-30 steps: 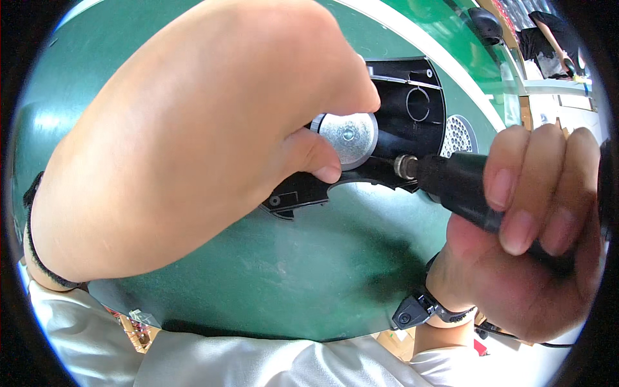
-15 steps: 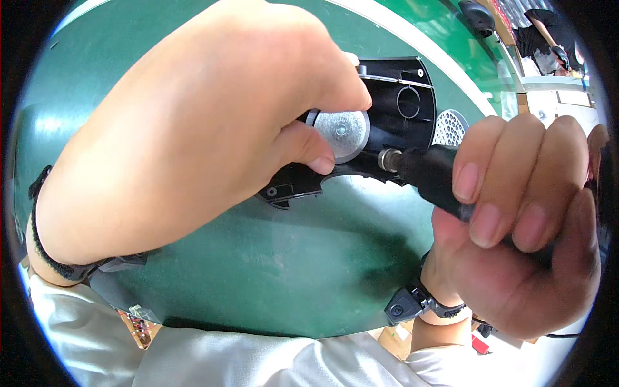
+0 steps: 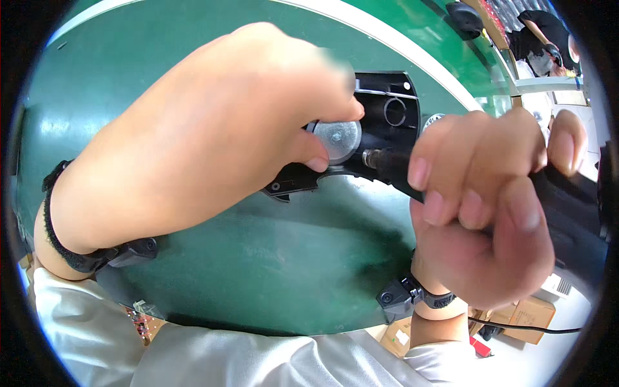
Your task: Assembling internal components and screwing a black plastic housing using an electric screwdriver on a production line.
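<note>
Black plastic housing (image 3: 377,132) lies on the green table, curved and open side up, with ribs and a ring molded inside. Within it sits a round silver metal disc (image 3: 337,142). My left hand (image 3: 213,135) reaches over the housing from the left, its thumb and a finger closed on the disc's edge; its other fingertips are hidden. Wrapped in the fingers of my right hand (image 3: 483,200) is a black electric screwdriver (image 3: 393,169). The metal tip points left, close to the disc at the housing's near edge. Whether it touches a screw cannot be seen.
A perforated light-coloured piece (image 3: 434,120) lies behind my right hand, mostly covered. The green table (image 3: 271,271) has a pale edge strip (image 3: 393,42) at the back. Cardboard boxes (image 3: 532,319) and a black cable (image 3: 516,327) are at lower right. Another person (image 3: 541,42) works at far right.
My right hand and the screwdriver have shifted left, with the tip slightly nearer the disc. The whole view has moved a little. My left hand keeps its hold on the disc.
</note>
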Demonstrator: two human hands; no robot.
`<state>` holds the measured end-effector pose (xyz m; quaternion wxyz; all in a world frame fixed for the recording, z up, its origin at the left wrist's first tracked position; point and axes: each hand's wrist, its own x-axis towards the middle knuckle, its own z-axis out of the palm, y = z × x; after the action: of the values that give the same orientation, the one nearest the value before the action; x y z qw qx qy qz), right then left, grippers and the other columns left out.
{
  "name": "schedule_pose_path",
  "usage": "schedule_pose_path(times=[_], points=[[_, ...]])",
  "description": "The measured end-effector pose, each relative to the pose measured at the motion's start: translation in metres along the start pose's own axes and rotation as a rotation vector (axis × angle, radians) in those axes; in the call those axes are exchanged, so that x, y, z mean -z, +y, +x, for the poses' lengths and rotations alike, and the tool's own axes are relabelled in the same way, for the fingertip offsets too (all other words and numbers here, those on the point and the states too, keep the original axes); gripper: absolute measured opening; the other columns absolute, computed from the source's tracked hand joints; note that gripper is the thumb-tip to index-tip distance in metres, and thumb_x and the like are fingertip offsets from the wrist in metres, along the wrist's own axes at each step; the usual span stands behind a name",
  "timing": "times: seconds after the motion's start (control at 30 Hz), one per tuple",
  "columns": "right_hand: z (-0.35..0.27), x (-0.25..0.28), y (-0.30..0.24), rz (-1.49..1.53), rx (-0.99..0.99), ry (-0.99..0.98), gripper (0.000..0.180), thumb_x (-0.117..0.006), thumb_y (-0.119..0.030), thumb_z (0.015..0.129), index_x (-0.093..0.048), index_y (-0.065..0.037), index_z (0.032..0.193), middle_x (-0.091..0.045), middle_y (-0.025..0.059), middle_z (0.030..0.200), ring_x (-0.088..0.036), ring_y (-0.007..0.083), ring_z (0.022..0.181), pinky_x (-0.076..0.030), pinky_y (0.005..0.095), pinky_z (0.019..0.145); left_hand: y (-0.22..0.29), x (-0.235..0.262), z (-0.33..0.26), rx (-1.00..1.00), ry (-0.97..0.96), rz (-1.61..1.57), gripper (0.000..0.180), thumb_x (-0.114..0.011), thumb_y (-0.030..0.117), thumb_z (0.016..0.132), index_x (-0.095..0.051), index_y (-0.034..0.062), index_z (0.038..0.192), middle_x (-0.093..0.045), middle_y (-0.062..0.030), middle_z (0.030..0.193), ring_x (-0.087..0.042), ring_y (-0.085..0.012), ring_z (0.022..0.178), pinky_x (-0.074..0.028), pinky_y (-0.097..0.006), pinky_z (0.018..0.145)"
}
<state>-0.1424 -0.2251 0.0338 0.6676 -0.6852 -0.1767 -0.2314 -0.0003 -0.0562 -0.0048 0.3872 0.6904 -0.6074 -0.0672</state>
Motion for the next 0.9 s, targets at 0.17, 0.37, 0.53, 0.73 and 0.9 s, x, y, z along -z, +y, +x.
schedule_pose_path(times=[0.17, 0.37, 0.53, 0.73, 0.9], points=[[-0.002, 0.012, -0.022, 0.046, 0.006, 0.197, 0.026, -0.050, -0.018, 0.093, -0.046, 0.000, 0.111, -0.044, -0.0007, 0.073, -0.046, 0.0135, 0.057, -0.043, 0.0345, 0.066, -0.003, 0.004, 0.003, 0.060, -0.079, -0.072, 0.052, -0.083, -0.002, 0.061, -0.073, 0.0013, 0.112, -0.070, -0.0227, 0.118, -0.067, -0.0399, 0.109, -0.053, -0.041, 0.093], [-0.004, 0.039, -0.069, -0.175, 0.316, 0.157, 0.015, -0.055, -0.015, 0.091, -0.049, -0.001, 0.092, -0.046, -0.0001, 0.071, -0.050, 0.0129, 0.058, -0.047, 0.0320, 0.065, 0.009, 0.013, -0.001, 0.132, -0.045, -0.049, 0.056, -0.087, 0.003, 0.063, -0.071, -0.0002, 0.116, -0.065, -0.0277, 0.126, -0.064, -0.0418, 0.118, -0.052, -0.041, 0.097], [-0.004, 0.050, -0.054, -0.708, 0.541, 0.110, 0.021, -0.061, -0.012, 0.087, -0.051, -0.010, 0.069, -0.054, 0.0003, 0.064, -0.058, 0.0148, 0.053, -0.057, 0.0329, 0.057, 0.014, 0.029, 0.003, 0.113, -0.115, 0.085, 0.048, -0.084, 0.007, 0.071, -0.071, -0.0014, 0.117, -0.059, -0.0317, 0.133, -0.062, -0.0432, 0.121, -0.051, -0.039, 0.097], [-0.019, 0.053, -0.052, -0.471, 0.377, 0.252, 0.013, -0.058, -0.013, 0.090, -0.051, -0.006, 0.082, -0.050, 0.0007, 0.068, -0.054, 0.0138, 0.057, -0.051, 0.0323, 0.061, 0.047, 0.048, 0.002, 0.188, -0.158, 0.439, 0.022, -0.071, 0.001, 0.074, -0.074, 0.0018, 0.095, -0.056, -0.0278, 0.137, -0.054, -0.0430, 0.125, -0.044, -0.046, 0.101], [-0.022, 0.055, -0.053, -0.264, 0.275, 0.304, 0.013, -0.055, -0.014, 0.092, -0.050, -0.002, 0.092, -0.046, 0.0011, 0.072, -0.050, 0.0130, 0.060, -0.047, 0.0317, 0.065, 0.018, 0.034, -0.007, 0.060, -0.252, 0.155, 0.035, -0.072, 0.001, 0.064, -0.069, 0.0077, 0.098, -0.040, -0.0235, 0.154, -0.033, -0.0486, 0.144, -0.026, -0.054, 0.117]])
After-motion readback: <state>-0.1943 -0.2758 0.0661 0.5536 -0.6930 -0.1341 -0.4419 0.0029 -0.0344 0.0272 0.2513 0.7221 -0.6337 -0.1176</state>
